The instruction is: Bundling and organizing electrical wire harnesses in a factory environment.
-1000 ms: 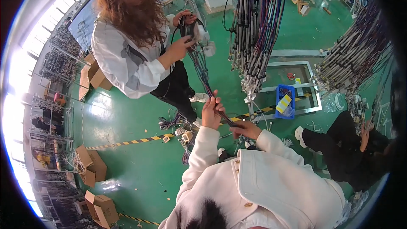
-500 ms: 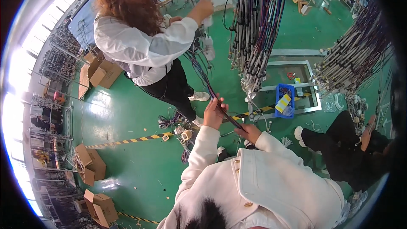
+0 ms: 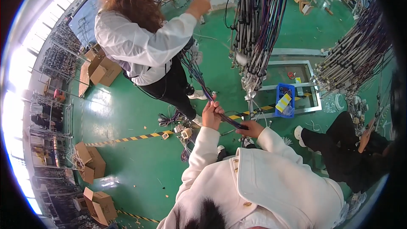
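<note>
A long bundle of dark wires [image 3: 230,121] runs between my hands, with purple and blue strands toward its far end. My left hand [image 3: 212,114] is closed round it in front of my chest. To the right, my right hand [image 3: 252,129] grips the bundle near its near end. Beyond my left hand the wires rise to the far left, toward a co-worker in a white shirt [image 3: 142,42]. That person's raised hand [image 3: 199,6] is above the bundle; their other hand is hidden.
Thick hanging wire bundles [image 3: 254,38] stand ahead, with another mass of cables [image 3: 354,51] at the right. Below is a metal frame [image 3: 316,87] with a blue bin [image 3: 280,112]. A person in black [image 3: 339,148] sits at the right. Cardboard boxes [image 3: 91,163] lie left.
The far part of the wire bundle has swung left with the co-worker. My left hand has shifted slightly left and down; my right hand stays on the bundle.
</note>
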Tool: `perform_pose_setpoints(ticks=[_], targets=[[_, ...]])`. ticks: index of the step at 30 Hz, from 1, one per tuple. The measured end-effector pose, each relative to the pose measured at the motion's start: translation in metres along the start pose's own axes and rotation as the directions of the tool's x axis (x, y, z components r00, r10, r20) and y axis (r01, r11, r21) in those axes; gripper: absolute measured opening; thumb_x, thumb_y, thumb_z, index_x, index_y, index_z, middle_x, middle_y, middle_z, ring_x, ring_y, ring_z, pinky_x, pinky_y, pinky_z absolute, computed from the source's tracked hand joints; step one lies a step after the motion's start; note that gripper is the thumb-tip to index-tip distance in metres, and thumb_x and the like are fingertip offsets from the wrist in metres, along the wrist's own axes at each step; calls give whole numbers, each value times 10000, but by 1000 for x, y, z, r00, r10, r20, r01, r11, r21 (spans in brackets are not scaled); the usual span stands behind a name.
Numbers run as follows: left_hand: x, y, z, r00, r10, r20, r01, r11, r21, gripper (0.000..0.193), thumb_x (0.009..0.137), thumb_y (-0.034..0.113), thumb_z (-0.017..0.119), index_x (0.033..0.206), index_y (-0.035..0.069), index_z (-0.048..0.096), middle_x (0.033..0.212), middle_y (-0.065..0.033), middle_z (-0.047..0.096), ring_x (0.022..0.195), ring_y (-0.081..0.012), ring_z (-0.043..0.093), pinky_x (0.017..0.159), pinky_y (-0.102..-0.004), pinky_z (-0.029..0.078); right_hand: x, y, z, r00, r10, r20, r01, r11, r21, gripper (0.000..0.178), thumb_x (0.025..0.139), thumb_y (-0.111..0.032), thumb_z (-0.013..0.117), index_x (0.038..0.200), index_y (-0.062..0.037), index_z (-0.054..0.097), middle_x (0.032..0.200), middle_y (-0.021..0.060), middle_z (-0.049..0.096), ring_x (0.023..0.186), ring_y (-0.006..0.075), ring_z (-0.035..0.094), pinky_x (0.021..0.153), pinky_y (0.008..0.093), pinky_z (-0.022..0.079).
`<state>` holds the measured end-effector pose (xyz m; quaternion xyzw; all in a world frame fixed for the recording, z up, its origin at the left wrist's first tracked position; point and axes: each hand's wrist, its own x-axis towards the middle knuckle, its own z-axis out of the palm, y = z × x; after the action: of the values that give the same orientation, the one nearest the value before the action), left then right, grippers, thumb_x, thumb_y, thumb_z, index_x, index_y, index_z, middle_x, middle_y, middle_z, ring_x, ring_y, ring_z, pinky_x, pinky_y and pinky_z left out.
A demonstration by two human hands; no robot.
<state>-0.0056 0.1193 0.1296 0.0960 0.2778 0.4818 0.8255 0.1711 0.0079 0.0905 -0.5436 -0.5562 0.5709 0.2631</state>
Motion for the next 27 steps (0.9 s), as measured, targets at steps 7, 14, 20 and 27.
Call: perform_pose_setpoints(ticks=[7, 14, 20, 27], targets=[[-1, 1, -13, 999, -51, -1, 51, 997, -64, 229, 924, 124, 343, 1109, 69, 465, 689, 27, 397, 539, -75, 328, 525, -225, 313, -5, 16, -8, 999, -6, -44, -2, 984, -179, 462, 709, -500, 639, 743, -44, 574, 617, 114, 564, 570, 224, 554, 549, 329, 418], [-4, -1, -16, 996, -84, 6, 84, 994, -66, 254, 916, 163, 386, 1130, 70, 486, 672, 38, 390, 545, -66, 337, 531, -211, 317, -15, 9, -4, 992, -59, -109, 33, 974, -223, 477, 700, -504, 640, 714, -32, 575, 587, 136, 540, 542, 259, 531, 523, 352, 400], [-7, 6, -18, 997, -75, 32, 77, 994, -74, 258, 916, 158, 380, 1132, 65, 487, 676, 39, 393, 536, -64, 335, 523, -203, 314, -14, 3, -1, 992, -79, -102, 55, 973, -223, 463, 707, -488, 638, 711, -29, 576, 578, 145, 535, 525, 272, 522, 509, 361, 392], [-9, 13, -18, 997, -65, 44, 69, 994, -84, 242, 927, 176, 369, 1122, 74, 470, 690, 26, 409, 535, -69, 348, 515, -215, 322, -15, -15, 3, 996, -26, -85, 5, 969, -248, 438, 714, -462, 642, 706, -29, 579, 581, 133, 554, 535, 280, 551, 512, 361, 406]])
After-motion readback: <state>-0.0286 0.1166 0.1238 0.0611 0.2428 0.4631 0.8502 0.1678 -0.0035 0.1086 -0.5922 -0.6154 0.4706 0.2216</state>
